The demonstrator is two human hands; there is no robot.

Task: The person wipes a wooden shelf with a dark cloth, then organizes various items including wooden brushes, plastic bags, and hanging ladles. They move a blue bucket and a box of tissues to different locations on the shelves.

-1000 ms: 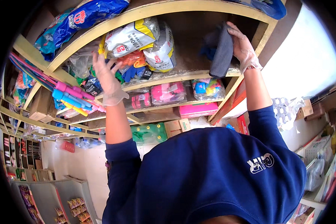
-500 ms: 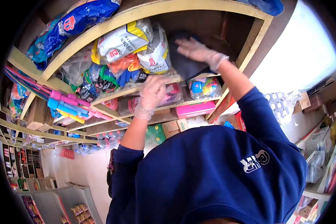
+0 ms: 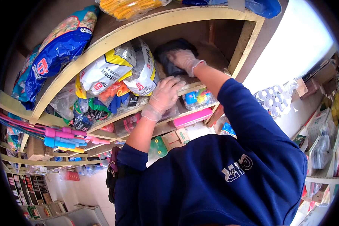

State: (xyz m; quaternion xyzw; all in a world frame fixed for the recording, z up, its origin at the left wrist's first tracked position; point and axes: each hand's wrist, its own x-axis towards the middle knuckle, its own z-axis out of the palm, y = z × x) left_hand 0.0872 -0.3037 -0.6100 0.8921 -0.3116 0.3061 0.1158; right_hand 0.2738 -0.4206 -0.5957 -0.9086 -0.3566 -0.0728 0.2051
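My right hand (image 3: 183, 61), in a thin clear glove, reaches into the upper shelf compartment. It presses and grips a dark cloth (image 3: 173, 49) that lies bunched on the shelf board, partly under the palm. My left hand (image 3: 164, 96), gloved the same way, rests on the light front edge of that shelf (image 3: 194, 86). Its fingers are bent together over the edge. Just left of the cloth, a white and yellow plastic package (image 3: 142, 75) leans against a similar package (image 3: 107, 71).
Packaged gloves (image 3: 120, 89) and clear bags fill the compartment's left part. Below are a pink box (image 3: 192, 118) and a bag of colourful items (image 3: 198, 98). Pink and blue handles (image 3: 66, 137) jut out at left. Blue packages (image 3: 60, 54) hang over the upper shelf edge.
The cloth was spread flatter and is now bunched deeper in the compartment under my right hand. My left hand has moved right onto the shelf edge. The view has shifted slightly.
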